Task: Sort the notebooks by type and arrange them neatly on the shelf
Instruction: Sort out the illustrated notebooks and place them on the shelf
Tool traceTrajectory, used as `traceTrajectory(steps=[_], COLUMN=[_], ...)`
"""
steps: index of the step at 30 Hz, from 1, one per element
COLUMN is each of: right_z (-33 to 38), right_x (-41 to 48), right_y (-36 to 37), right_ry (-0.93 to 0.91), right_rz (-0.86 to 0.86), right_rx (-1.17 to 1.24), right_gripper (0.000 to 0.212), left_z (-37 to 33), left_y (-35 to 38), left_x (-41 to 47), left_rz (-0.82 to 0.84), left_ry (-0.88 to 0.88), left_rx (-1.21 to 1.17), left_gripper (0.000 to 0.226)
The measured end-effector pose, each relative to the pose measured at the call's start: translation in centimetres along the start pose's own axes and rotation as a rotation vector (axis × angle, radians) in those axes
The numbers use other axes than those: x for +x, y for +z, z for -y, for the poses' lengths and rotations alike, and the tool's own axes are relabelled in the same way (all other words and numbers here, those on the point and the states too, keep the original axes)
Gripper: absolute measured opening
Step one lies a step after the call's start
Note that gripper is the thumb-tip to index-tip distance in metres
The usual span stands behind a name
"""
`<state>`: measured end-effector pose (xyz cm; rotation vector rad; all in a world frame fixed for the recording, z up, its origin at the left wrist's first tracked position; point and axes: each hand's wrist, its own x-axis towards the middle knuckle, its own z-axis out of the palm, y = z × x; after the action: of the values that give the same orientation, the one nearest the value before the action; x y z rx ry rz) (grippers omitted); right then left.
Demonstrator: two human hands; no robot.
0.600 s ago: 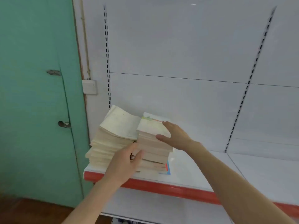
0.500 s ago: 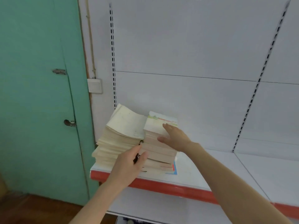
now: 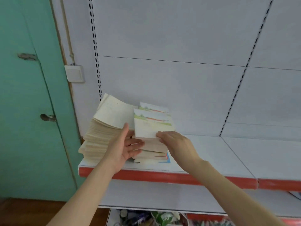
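The right hand (image 3: 177,144) has a narrow grip, pinching the near edge of the top illustrated notebook (image 3: 151,126) and holding it tilted up off the smaller stack (image 3: 154,149). The left hand (image 3: 127,147) is spread wide and holds nothing, fingers flat against that stack's front. Both piles sit at the shelf's (image 3: 211,154) left end, near its front edge, with the taller cream stack (image 3: 104,131) fanned askew. Sorting seems barely begun; squaring remains. The cover's green-and-red picture carries no legible lettering.
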<state>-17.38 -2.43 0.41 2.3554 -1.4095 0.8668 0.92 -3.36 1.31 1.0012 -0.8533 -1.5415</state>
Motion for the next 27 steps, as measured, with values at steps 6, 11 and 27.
traceTrajectory(steps=[6,11,27], right_z=[1.2,-2.6,-7.4], right_x=[-2.8,1.5,5.3], right_y=[-1.4,-1.7,1.4], right_ry=[-0.204,0.142,0.078], right_rz=[0.137,0.161,0.253], right_rx=[0.28,0.315,0.151], right_gripper=[0.035,0.044,0.034], left_z=[-0.2,-0.3,1.7], left_y=[0.6,-1.0,-0.7], left_x=[-0.3,-2.7,-7.4], left_rz=[0.059,-0.155,-0.355], left_ry=[-0.063,0.111,0.29], left_rx=[0.04,0.206,0.136], left_gripper=[0.021,0.027,0.042])
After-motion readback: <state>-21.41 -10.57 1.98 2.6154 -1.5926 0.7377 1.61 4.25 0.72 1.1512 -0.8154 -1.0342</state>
